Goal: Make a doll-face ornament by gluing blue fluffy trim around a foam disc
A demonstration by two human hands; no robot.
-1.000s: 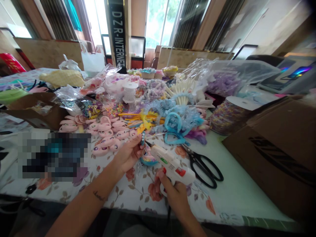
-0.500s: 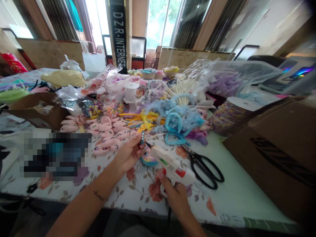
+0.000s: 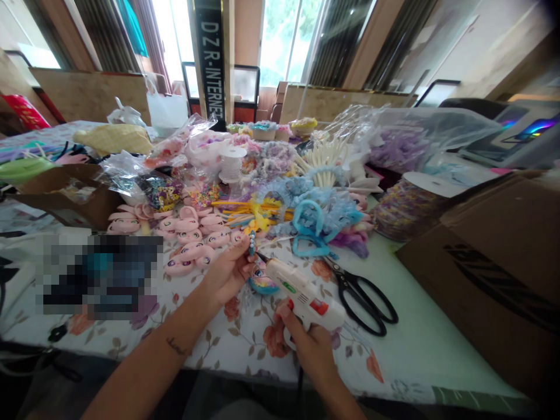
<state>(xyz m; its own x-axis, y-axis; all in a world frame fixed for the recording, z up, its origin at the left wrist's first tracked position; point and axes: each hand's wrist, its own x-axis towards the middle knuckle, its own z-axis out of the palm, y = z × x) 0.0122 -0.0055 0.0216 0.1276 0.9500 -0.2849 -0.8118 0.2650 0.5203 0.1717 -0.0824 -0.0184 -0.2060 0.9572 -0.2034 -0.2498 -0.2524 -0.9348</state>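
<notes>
Pinched in my left hand point(image 3: 231, 265) is a small blue strip set with pearl-like beads point(image 3: 252, 242), held upright above the table. My right hand point(image 3: 308, 338) is wrapped around the handle of a white glue gun point(image 3: 306, 291) with red and green parts. Its dark nozzle points up and left and is close to the beaded strip; whether they touch I cannot tell. Below the nozzle lies a doll-face piece with blue trim point(image 3: 263, 283), partly hidden by the glue gun and my fingers. Several pink doll-face pieces point(image 3: 189, 233) lie beyond my left hand.
Black-handled scissors point(image 3: 365, 297) rest right of the glue gun. Blue fuzzy stems point(image 3: 308, 224) and yellow stems point(image 3: 258, 213) lie ahead. A large cardboard box point(image 3: 490, 274) stands at right, beside a spool of colourful yarn point(image 3: 406, 207). An open brown box point(image 3: 65, 195) is at left.
Almost nothing differs. Both hands, the beaded strip and the glue gun keep nearly the same positions, with only a very slight shift.
</notes>
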